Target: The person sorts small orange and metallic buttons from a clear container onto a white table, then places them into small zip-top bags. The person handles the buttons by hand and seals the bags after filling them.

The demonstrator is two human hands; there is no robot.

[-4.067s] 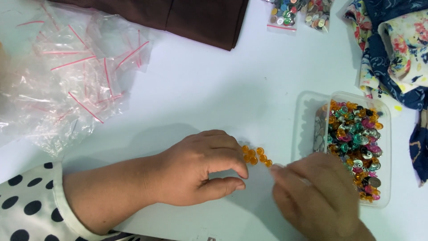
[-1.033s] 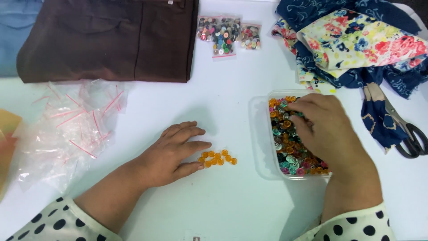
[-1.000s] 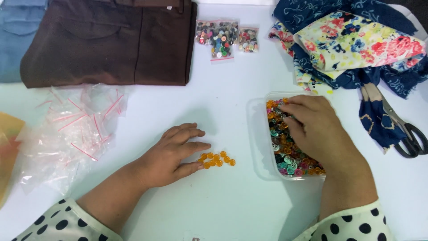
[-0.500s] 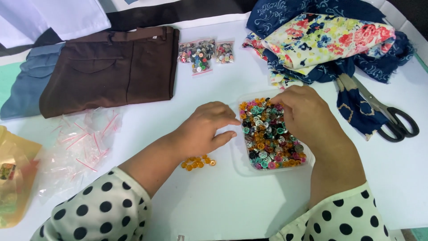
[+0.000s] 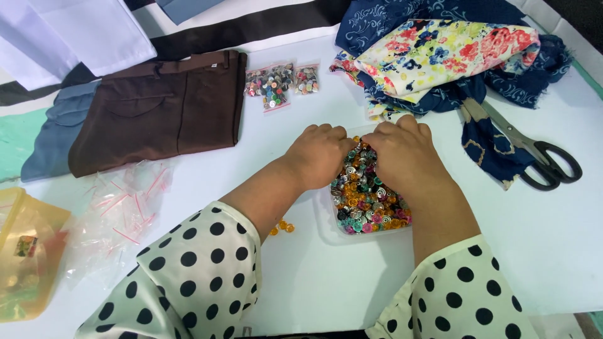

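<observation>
A clear plastic box (image 5: 325,227) full of small mixed-colour beads (image 5: 367,204) sits on the white table in front of me. My left hand (image 5: 317,156) lies over the box's far left side, fingers curled down into the beads. My right hand (image 5: 407,157) covers the far right part, fingertips also buried among the beads. The two hands nearly touch at the top of the box. What the fingers hold is hidden. A few loose orange beads (image 5: 282,226) lie on the table left of the box, partly behind my left sleeve.
Folded brown trousers (image 5: 157,113) and blue cloth (image 5: 50,135) lie far left. Small bags of beads (image 5: 276,81) sit beyond the box. Floral and navy fabric (image 5: 440,53) and black-handled scissors (image 5: 537,157) are at the right. Empty clear zip bags (image 5: 119,207) and a yellow bag (image 5: 25,251) lie near left.
My left hand has left the orange beads on the table and moved right into the box beside my right hand. The view has pulled back and tilted up.
</observation>
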